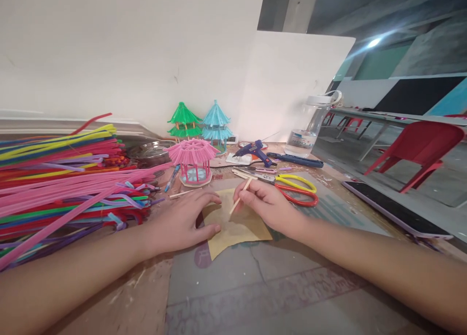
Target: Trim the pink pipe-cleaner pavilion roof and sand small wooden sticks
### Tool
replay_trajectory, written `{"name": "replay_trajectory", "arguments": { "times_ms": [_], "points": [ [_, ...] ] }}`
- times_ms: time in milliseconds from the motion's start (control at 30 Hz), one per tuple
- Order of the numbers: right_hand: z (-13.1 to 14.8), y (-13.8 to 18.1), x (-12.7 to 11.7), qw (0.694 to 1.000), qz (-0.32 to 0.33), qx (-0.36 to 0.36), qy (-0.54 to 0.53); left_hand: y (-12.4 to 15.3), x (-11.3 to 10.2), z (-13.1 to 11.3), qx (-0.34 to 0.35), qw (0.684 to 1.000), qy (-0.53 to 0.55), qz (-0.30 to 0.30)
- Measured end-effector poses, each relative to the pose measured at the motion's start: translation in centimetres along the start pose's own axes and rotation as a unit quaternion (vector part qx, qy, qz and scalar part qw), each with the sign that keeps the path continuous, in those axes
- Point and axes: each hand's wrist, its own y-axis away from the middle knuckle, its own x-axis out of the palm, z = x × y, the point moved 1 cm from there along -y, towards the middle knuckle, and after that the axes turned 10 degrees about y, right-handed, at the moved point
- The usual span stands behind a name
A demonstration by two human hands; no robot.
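A piece of tan sandpaper-like sheet (239,228) lies on the grey mat (277,281) in front of me. Between thumb and fingers, my right hand (268,203) pinches a thin wooden stick (240,199), held at a slant with its lower end over the sheet. My left hand (186,220) rests at the sheet's left edge, thumb and fingers apart, holding nothing. Beyond the hands stands a small pink pavilion model (193,162) with a fringed roof. Scissors (297,186) with yellow and red handles lie just past my right hand.
Bundles of coloured pipe cleaners (73,189) fill the left side. Behind are green (184,121) and blue pavilion models (216,121), a metal bowl (151,152), a glue gun (255,152), a dark blue tool (297,160) and a water bottle (304,131). A phone (394,208) lies right.
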Motion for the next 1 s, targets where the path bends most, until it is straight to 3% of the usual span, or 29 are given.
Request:
{"name": "replay_trajectory", "arguments": {
  "times_ms": [200, 667, 833, 1000],
  "points": [
    [1.5, 0.7, 0.3, 0.981, 0.023, -0.122, 0.147, 0.0, -0.2, -0.3, 0.012, 1.0, 0.009, 0.001],
    [0.8, 0.4, 0.6, 0.978, 0.068, -0.111, 0.166, -0.1, -0.2, -0.3, 0.006, 1.0, 0.017, 0.011],
    [0.8, 0.3, 0.3, 0.992, 0.024, -0.049, 0.114, -0.1, -0.2, -0.2, -0.004, 1.0, 0.0, 0.005],
    [0.2, 0.1, 0.0, 0.996, -0.001, -0.042, 0.074, -0.1, -0.3, -0.3, -0.012, 1.0, -0.004, 0.013]
  ]
}}
